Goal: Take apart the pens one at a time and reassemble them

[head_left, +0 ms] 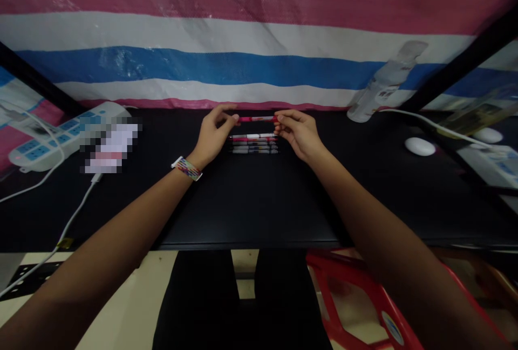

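A red pen (257, 119) lies crosswise between my two hands near the back of the black table. My left hand (218, 129) pinches its left end, with a patterned band on the wrist. At the pen's right end, the fingers of my right hand (297, 130) are closed on it. Just below the red pen, several other pens (254, 144) lie side by side in a stack of parallel rows, some white, one red, some dark or clear.
At the left are a power strip (67, 137) and a blurred-out phone (113, 148) on a white cable. A clear bottle (386, 83), a white mouse (420, 146) and another cable are on the right. A red stool (352, 307) stands below the table edge. Striped sheeting hangs behind.
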`<state>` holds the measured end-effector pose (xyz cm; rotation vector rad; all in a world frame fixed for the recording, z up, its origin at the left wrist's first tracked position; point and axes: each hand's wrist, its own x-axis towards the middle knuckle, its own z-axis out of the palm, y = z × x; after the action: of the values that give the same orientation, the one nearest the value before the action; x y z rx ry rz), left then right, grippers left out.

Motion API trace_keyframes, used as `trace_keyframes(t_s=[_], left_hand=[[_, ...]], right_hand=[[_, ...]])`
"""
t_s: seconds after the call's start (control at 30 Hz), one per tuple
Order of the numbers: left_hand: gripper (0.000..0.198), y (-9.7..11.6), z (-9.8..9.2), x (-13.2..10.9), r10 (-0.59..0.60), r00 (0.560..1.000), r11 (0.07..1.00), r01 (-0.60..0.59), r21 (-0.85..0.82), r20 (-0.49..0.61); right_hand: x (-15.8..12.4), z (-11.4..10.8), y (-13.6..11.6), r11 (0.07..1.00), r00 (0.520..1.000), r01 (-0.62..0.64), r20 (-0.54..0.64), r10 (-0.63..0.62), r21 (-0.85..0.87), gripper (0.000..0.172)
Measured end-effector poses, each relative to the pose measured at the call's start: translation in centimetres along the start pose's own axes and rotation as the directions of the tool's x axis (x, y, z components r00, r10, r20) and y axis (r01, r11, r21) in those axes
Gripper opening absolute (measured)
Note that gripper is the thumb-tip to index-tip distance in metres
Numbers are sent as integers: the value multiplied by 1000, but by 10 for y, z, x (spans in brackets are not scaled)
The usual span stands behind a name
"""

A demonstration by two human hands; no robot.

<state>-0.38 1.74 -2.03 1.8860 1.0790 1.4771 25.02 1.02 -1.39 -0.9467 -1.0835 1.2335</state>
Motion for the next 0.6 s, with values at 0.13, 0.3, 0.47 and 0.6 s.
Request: trace_keyframes(t_s=[0.13,0.3,0.47,0.6], left_hand=[[26,1,0,1,11,1000,1000,-11,-4,7],[39,4,-1,1,69,997,997,-69,17,24],[20,2,2,-1,-61,998,997,61,-39,18],[18,8,2,-2,-22,1000,1000,22,-1,8]], right_hand=[[0,0,0,1000,1000,-3,2,3,-5,10],[-1,0,0,1000,1000,1,10,-1,9,13],[-1,2,1,1000,999,15,29,-15,12,14],[-1,2,0,1000,1000,-10,10,10,16,12]])
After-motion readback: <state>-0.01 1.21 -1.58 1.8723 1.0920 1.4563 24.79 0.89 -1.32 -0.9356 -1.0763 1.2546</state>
